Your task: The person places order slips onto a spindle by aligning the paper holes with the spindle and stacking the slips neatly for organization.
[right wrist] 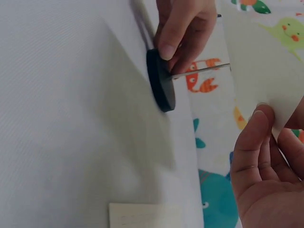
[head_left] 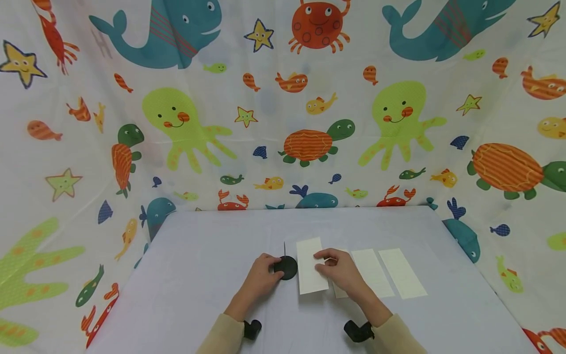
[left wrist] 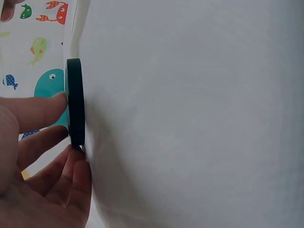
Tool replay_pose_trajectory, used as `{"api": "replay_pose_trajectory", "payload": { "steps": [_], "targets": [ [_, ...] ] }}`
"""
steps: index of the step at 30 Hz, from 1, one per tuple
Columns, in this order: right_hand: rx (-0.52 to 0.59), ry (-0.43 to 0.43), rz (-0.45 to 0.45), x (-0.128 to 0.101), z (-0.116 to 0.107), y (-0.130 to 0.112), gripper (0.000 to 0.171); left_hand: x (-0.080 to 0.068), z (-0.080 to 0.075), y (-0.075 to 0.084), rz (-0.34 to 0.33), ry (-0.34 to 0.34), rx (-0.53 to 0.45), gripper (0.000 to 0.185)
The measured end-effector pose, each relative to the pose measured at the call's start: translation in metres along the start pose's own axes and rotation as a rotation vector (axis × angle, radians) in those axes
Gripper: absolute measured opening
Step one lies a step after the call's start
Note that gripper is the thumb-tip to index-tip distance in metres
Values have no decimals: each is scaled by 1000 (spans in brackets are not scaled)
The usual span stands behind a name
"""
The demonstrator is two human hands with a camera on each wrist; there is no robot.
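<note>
A black round base (head_left: 286, 267) with a thin upright metal spike (head_left: 285, 248) stands on the pale table (head_left: 199, 275). My left hand (head_left: 261, 275) holds the base by its rim, fingers (left wrist: 40, 114) against its top (left wrist: 75, 102). My right hand (head_left: 338, 270) pinches a cream paper slip (head_left: 311, 265) just right of the spike, lifted off the table. The right wrist view shows the base (right wrist: 160, 80), the spike (right wrist: 199, 70), the left hand (right wrist: 183, 28) on it and the held slip (right wrist: 256, 57) above my right hand (right wrist: 266, 161).
Two more cream slips (head_left: 372, 273) (head_left: 402, 273) lie side by side to the right of my right hand, and a further one (head_left: 339, 292) peeks out under it. A sea-animal curtain (head_left: 309, 123) walls in the table at the back and sides.
</note>
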State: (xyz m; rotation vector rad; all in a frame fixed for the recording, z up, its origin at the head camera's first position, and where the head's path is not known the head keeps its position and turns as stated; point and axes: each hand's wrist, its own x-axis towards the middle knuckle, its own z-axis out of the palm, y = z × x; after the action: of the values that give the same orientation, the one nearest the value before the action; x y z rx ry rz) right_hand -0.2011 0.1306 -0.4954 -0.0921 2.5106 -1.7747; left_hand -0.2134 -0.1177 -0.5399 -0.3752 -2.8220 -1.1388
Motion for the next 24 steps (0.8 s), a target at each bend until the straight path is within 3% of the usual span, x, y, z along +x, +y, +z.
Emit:
{"api": "replay_pose_trajectory", "payload": {
  "steps": [7, 16, 24],
  "targets": [
    [62, 10, -9, 0, 0, -8, 19, -2, -1, 0, 34, 38, -28, 28],
    [99, 32, -58, -4, 2, -20, 19, -1, -3, 8, -55, 67, -70, 24],
    [159, 9, -85, -4, 3, -24, 18, 1, -12, 19, -62, 156, -166, 23]
  ]
}}
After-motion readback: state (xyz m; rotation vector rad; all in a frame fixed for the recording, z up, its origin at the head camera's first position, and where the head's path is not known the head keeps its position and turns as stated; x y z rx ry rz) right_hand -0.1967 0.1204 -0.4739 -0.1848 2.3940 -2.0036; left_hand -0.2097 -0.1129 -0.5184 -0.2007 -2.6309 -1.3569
